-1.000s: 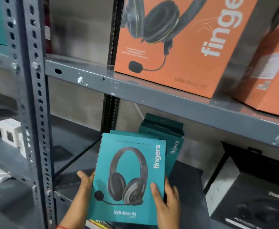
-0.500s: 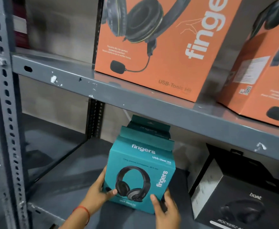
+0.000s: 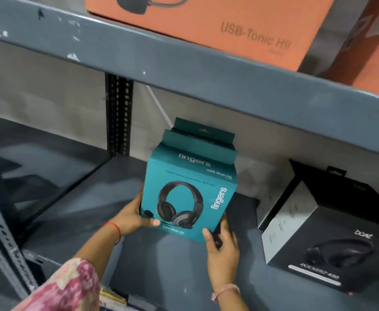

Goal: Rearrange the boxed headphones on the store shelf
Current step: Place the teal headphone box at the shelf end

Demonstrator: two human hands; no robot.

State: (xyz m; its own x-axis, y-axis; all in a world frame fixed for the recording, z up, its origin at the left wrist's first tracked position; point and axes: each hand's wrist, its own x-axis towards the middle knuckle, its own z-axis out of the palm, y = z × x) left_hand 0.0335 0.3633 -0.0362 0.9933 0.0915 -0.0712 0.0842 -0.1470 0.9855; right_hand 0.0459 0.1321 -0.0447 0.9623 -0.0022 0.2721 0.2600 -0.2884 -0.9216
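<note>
We hold the teal headphone box (image 3: 189, 194) between both hands on the lower shelf (image 3: 76, 212), upright and facing us, its base at or just above the shelf surface; we cannot tell whether it touches. It sits near the middle of the shelf's width, roughly midway between front edge and back wall. The front panel shows a black headset, the word "fingers" running up its right side, and "USB-Meet H2" printed near both the top and bottom edges.

Our left hand (image 3: 131, 217) is closed on the box's lower left edge: the thumb lies across the front panel near the bottom, the fingers wrap behind the side and are hidden. A red thread circles that wrist, and a patterned pink sleeve (image 3: 69, 286) covers the forearm at the bottom left.

Our right hand (image 3: 221, 245) clasps the lower right corner: the thumb tip presses the front face at the bottom edge, the fingers curl around the right side. A pale band circles this wrist.

Directly behind the held box stands a second teal box (image 3: 203, 131), touching or just behind it, close to the back wall; only its top flap shows.

Towards the shelf's right end rests a black headphone box (image 3: 332, 250), well apart from the teal one, marked "ROCKERZ".

On the upper shelf (image 3: 184, 61) an orange box (image 3: 229, 23) labelled "USB-Tonic H9" stands at the front edge, with another orange box (image 3: 377, 52) beside it at the right.
</note>
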